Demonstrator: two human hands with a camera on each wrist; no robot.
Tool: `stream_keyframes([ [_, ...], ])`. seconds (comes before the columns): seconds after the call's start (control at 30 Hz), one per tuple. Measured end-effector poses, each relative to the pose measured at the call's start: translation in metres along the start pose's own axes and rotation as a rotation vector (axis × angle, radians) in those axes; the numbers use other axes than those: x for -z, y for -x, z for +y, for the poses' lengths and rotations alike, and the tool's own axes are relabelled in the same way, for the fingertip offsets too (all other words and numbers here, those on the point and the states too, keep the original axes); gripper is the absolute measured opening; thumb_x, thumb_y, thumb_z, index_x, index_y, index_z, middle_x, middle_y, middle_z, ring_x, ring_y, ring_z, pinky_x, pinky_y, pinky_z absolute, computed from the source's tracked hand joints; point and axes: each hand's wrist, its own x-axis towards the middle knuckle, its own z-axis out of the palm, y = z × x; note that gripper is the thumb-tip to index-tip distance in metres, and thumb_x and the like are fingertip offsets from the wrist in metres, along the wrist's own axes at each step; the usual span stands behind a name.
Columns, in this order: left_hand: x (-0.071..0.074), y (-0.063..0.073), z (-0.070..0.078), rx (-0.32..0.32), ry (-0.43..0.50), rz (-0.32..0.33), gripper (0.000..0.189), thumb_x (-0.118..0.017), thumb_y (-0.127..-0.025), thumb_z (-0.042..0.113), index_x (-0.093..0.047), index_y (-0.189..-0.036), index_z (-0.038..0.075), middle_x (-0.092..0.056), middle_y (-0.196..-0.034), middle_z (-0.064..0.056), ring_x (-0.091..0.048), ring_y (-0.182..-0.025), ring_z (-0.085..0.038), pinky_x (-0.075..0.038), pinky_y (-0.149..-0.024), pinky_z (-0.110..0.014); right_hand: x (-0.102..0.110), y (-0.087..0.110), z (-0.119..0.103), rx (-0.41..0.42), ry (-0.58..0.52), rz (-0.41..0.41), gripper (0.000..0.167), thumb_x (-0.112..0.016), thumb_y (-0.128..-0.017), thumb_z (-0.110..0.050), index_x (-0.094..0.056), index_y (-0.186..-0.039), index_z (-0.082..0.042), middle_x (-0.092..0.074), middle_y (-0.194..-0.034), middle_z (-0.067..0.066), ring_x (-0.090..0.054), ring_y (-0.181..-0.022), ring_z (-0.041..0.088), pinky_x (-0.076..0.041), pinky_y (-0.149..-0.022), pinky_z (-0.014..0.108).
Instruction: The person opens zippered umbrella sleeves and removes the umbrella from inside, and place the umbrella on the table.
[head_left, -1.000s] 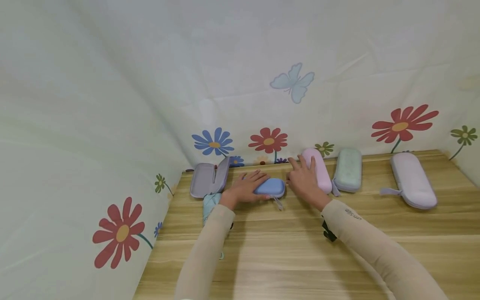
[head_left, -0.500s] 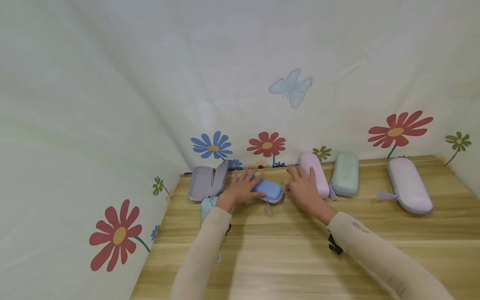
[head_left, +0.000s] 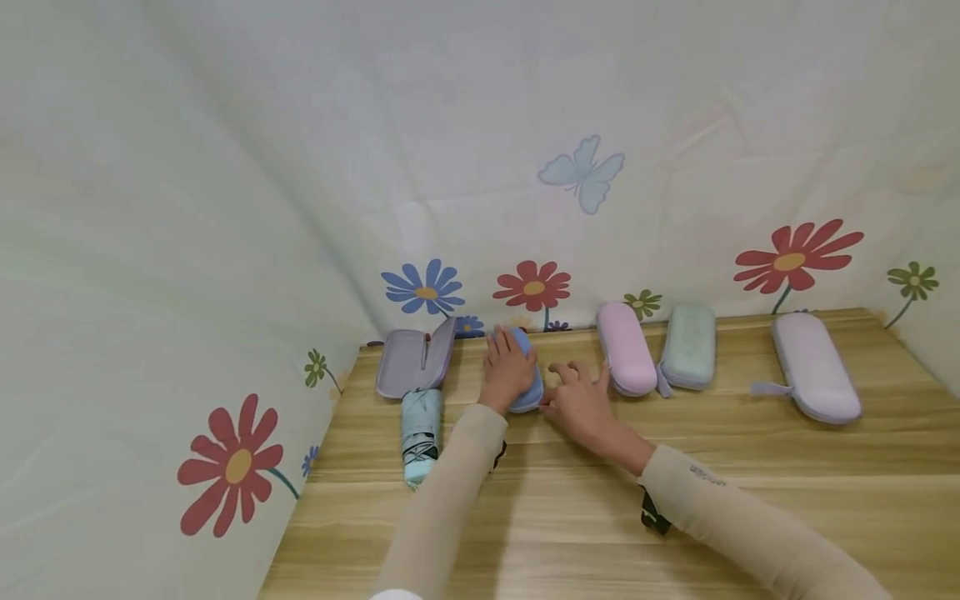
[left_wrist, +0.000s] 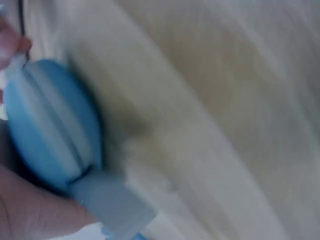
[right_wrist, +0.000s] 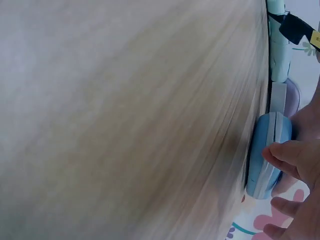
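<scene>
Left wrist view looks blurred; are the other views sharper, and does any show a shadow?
Left wrist: light wooden tabletop smeared, blue rounded zipped case soft-edged too; right wrist: tabletop hazy, case's edges clearer; head: printed red flowers clear, soft shadow beside the beige left sleeve.

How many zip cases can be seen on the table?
5: open grey case at left; blue case under the left hand; then, rightward, pink case, green case, pale lilac case.

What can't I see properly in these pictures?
Top of the blue case: partly under the left hand, head view.
Writing on the right sleeve: too small to read, head view.
Table: blurred, left wrist view.
Rest of the right hand: cut off by the right edge, right wrist view.
</scene>
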Motion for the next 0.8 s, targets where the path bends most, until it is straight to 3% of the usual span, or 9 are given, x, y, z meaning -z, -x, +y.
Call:
stream_keyframes([
  [0.1, -0.007, -0.002, 0.001, 0.007, -0.058, 0.053, 0.071, -0.031, -0.111, 0.042, -0.009, -0.162, -0.001, -0.001, -0.17, -0.019, 0.001, -0.156, -0.037, -0.013, -0.124, -0.053, -0.003, -0.002, 0.0, -0.028, -0.022, -0.01, 0.012, -0.08, -0.089, -0.034, -0.081, -0.081, -0.025, -0.054, -0.145, 0.015, -0.042, -0.136, 0.046, -0.016, -0.102, 0.085],
  [0.23, -0.01, -0.004, 0.0, -0.033, -0.094, 0.08, 0.071, -0.035, -0.109, 0.04, -0.01, -0.162, -0.001, -0.003, -0.169, -0.02, -0.002, -0.156, -0.038, -0.016, -0.123, -0.052, -0.003, -0.005, 0.003, -0.035, -0.042, -0.007, 0.009, -0.081, -0.088, -0.033, -0.082, -0.082, -0.026, -0.048, -0.15, 0.018, -0.037, -0.14, 0.048, -0.017, -0.103, 0.084],
  [0.4, -0.008, -0.006, -0.001, -0.08, -0.095, 0.076, 0.071, -0.038, -0.109, 0.038, -0.012, -0.161, -0.002, -0.006, -0.169, -0.022, -0.004, -0.155, -0.04, -0.019, -0.122, -0.053, 0.0, -0.008, 0.005, -0.006, -0.007, -0.008, 0.005, -0.082, -0.087, -0.033, -0.082, -0.082, -0.029, -0.047, -0.152, 0.018, -0.035, -0.141, 0.049, -0.02, -0.103, 0.083],
  [0.8, -0.015, -0.019, -0.01, -0.096, -0.157, 0.004, 0.074, -0.035, -0.108, 0.043, -0.008, -0.163, 0.001, 0.0, -0.169, -0.022, -0.005, -0.155, -0.041, -0.019, -0.123, -0.05, 0.003, -0.015, 0.007, 0.002, 0.074, 0.023, 0.008, -0.077, -0.089, -0.027, -0.084, -0.088, -0.023, -0.051, -0.148, 0.019, -0.04, -0.138, 0.049, -0.024, -0.105, 0.08],
])
